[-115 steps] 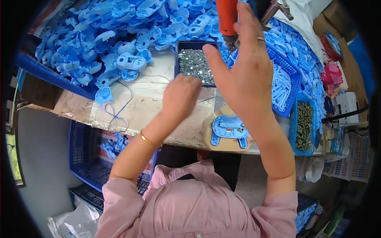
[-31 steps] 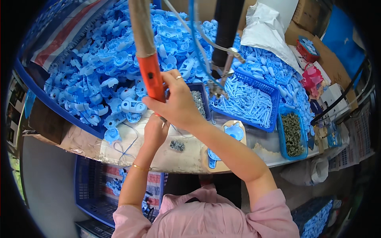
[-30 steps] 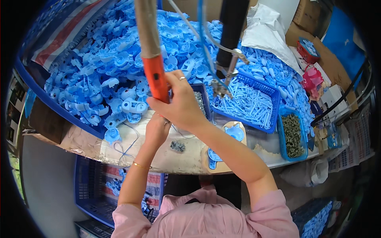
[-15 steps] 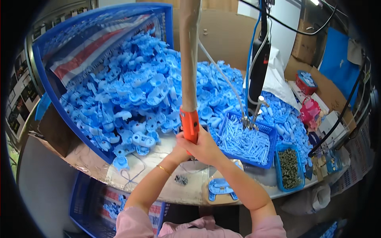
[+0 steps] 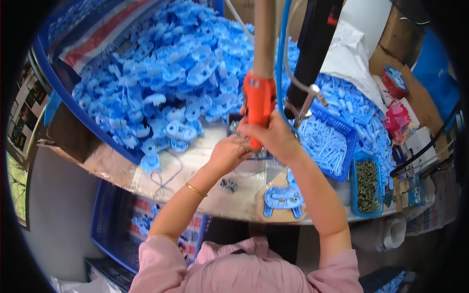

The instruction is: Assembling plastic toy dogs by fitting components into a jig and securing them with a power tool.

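My right hand [image 5: 279, 137] is wrapped round an orange power screwdriver [image 5: 259, 100], held upright below a long tan-wrapped shaft [image 5: 264, 41]. Close to the tool's lower end, my left hand [image 5: 228, 154] has its fingers curled together; whatever they hold is hidden. Behind the hands is a small dark tray [image 5: 232, 120] with small metal pieces in it, partly covered by the fingers and tool. A light blue plastic shell part [image 5: 283, 199] rests on a tan board [image 5: 260, 207] at the table's front edge. A little heap of dark screws [image 5: 228, 184] lies beneath my left wrist.
Light blue plastic parts [image 5: 195, 68] are heaped at the back left, spilling from a large blue crate [image 5: 73, 105]. On the right stand a blue basket [image 5: 348, 141] of thin blue pieces and a blue tub [image 5: 367, 215] of screws. A black post [image 5: 312, 53] and hoses hang nearby.
My view has tilted down and shifted. My left hand has come away from the screwdriver's handle to beside its lower end, while my right hand keeps its grip.
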Motion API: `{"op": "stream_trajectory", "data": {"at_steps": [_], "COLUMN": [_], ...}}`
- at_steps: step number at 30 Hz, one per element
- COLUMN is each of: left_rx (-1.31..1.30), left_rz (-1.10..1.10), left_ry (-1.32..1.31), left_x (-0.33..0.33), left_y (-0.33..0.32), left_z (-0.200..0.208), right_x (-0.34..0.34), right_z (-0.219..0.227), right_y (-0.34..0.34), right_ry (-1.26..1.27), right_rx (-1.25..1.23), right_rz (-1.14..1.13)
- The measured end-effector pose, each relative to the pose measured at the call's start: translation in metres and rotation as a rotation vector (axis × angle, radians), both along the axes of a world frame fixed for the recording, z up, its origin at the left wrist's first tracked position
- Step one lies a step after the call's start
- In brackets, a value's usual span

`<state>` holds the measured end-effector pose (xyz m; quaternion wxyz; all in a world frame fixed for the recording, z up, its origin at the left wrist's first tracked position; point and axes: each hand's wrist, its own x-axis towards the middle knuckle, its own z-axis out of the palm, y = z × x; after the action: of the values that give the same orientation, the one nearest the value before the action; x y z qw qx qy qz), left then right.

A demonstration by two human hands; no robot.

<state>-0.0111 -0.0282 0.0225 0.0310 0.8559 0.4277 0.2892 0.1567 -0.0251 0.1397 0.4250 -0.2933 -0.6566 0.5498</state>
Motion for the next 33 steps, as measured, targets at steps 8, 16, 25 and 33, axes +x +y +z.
{"op": "stream_trajectory", "data": {"at_steps": [8, 16, 25, 33], "left_rx": [-0.156, -0.007, -0.026, -0.152], "left_rz": [-0.011, -0.051, -0.064, -0.014], "left_ry": [-0.322, -0.312, -0.3, -0.197], "left_x": [0.014, 0.028, 0.043, 0.049], "left_y": [-0.051, -0.063, -0.074, -0.093], "left_z": [-0.012, -0.022, -0.029, -0.023], "right_x": [-0.003, 0.003, 0.016, 0.032], "right_z": [-0.009, -0.025, -0.033, -0.051], "right_y": [-0.03, -0.046, -0.053, -0.061], "right_ry": [0.176, 0.184, 0.178, 0.094], "right_rx": [-0.07, 0.003, -0.021, -0.033], "right_rz": [-0.095, -0.157, -0.164, -0.15]}}
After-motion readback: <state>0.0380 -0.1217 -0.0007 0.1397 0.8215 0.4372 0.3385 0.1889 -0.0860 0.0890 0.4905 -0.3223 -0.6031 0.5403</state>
